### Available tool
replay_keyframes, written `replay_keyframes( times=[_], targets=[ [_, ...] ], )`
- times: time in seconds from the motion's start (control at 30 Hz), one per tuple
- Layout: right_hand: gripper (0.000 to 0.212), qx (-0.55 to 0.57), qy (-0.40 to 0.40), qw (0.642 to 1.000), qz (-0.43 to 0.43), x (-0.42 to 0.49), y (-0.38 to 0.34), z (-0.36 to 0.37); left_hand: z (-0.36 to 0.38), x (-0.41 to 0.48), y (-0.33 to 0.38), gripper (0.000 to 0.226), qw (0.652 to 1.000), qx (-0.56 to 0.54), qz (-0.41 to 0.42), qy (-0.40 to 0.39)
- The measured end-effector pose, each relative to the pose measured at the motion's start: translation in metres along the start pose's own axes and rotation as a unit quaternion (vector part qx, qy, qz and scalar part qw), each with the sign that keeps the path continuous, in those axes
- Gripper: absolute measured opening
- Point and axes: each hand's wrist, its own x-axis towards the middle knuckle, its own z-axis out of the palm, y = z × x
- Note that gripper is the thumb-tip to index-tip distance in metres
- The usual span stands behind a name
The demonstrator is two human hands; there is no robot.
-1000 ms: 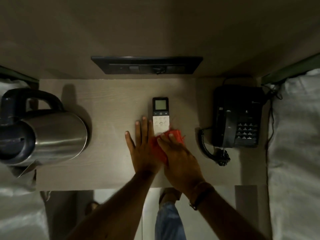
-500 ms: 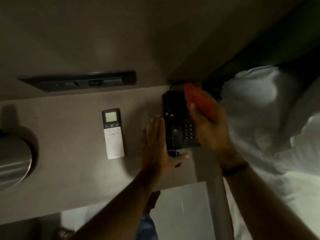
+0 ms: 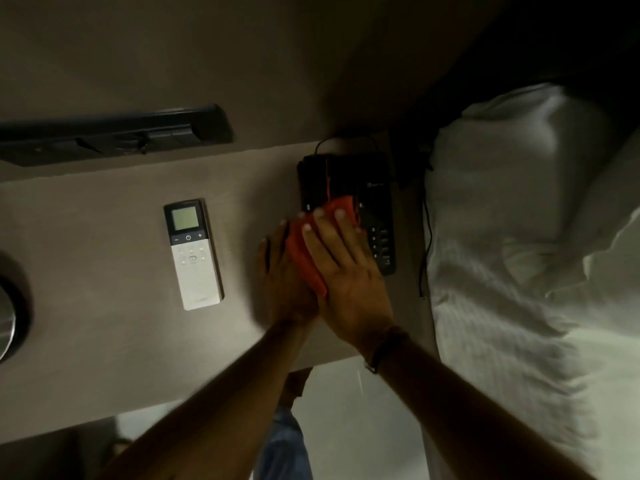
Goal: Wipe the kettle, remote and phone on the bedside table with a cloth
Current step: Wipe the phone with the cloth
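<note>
Head view, looking down on a pale wood-grain surface in dim light.

Item: phone, black, corded desk type, at the far right end of the surface, just beside the bed. Keypad visible on its right part; a dark cord loops behind it against the wall.

Item: cloth, red, folded, lying across the phone's near left part and running back toward the wrist.

Item: right hand, palm down, fingers extended flat on top of the cloth, pressing it onto the phone. Grip not clenched; the cloth is pinned under the flat hand rather than pinched. A dark band sits on the wrist.

Item: left hand, flat and spread, lying just left of the phone, partly under the cloth and the right hand. Grip released; whether it touches the phone's edge cannot be told.

Item: remote, white body with dark top and lit screen, lying flat on the surface, left of the hands and apart from them.

Item: kettle, metal, only its rim showing at the left edge.

Item: dark socket panel on the wall above the surface.

Item: white bedding, rumpled, filling the right side.
</note>
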Motion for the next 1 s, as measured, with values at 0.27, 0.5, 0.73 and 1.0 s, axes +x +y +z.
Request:
replay_keyframes(
  times=[0.27,0.5,0.73,1.0],
  targets=[
    [0.068,0.02,-0.032,0.999,-0.028,-0.053,0.002,0.001,-0.002,0.003,-0.003,0.082,1.0,0.015,-0.002,0.016],
    [0.037,0.319,-0.177,0.923,0.123,-0.069,0.005,-0.045,-0.003,0.001,-0.001,0.105,0.999,-0.005,-0.032,0.009],
    [0.044,0.519,0.079,0.812,0.257,-0.002,0.034,-0.129,-0.004,0.003,0.003,0.142,0.999,0.018,-0.047,-0.009],
    [0.076,0.001,-0.024,0.996,0.086,0.061,0.053,-0.05,-0.001,0.003,0.002,0.14,0.999,0.009,-0.041,0.024]
  ],
)
